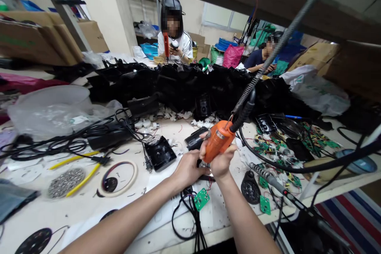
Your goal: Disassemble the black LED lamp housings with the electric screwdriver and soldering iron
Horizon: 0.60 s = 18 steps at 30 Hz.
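Observation:
An orange electric screwdriver hangs nose down from a coiled spring at the middle of the bench. My right hand is wrapped round its body. Just left of the tool's nose, my left hand is closed, with its fingertips at a dark part that the hands and tool mostly hide. Below the hands lies a small green circuit board with thin red wires running up toward them. A looped black cord lies beside and under the board.
Black plastic housings are piled across the back. An open black shell, a tape roll and a screw heap lie left. Circuit boards and a soldering iron are right. Two people sit beyond the pile.

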Motion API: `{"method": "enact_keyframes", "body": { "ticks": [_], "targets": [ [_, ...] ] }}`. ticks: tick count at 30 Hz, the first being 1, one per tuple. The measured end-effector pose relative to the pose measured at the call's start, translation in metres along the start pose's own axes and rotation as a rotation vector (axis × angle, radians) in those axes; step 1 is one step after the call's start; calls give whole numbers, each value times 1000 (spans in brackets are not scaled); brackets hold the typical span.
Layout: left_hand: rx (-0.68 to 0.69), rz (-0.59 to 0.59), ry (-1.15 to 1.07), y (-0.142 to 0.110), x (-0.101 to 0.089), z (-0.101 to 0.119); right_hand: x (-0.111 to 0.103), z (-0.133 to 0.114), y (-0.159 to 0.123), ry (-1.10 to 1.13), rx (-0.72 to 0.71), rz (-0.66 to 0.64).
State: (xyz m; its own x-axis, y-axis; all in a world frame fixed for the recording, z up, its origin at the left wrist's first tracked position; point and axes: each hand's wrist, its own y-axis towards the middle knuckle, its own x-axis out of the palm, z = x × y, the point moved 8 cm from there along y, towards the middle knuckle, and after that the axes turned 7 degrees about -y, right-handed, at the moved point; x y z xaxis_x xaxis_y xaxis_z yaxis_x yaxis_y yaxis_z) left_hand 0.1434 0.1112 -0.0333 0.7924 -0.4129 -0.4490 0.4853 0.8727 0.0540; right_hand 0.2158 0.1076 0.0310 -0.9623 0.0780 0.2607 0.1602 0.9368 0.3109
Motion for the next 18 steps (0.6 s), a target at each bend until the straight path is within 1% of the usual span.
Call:
{"method": "enact_keyframes", "body": {
  "ticks": [5,10,12,15,18],
  "targets": [
    [21,-17,15,1,1,-2,-1,3,3,42,53,28],
    [9,-37,43,2,5,-5,-1,2,2,16,10,8],
    [3,-49,47,2,4,-4,-1,-2,3,5,-7,10],
    [-10,-51,33,-1,-8,0,-4,-16,4,21,-35,39],
    [-28,-4,-31,-7,-35,0,-5,-32,4,78,-67,69]
  ]
}}
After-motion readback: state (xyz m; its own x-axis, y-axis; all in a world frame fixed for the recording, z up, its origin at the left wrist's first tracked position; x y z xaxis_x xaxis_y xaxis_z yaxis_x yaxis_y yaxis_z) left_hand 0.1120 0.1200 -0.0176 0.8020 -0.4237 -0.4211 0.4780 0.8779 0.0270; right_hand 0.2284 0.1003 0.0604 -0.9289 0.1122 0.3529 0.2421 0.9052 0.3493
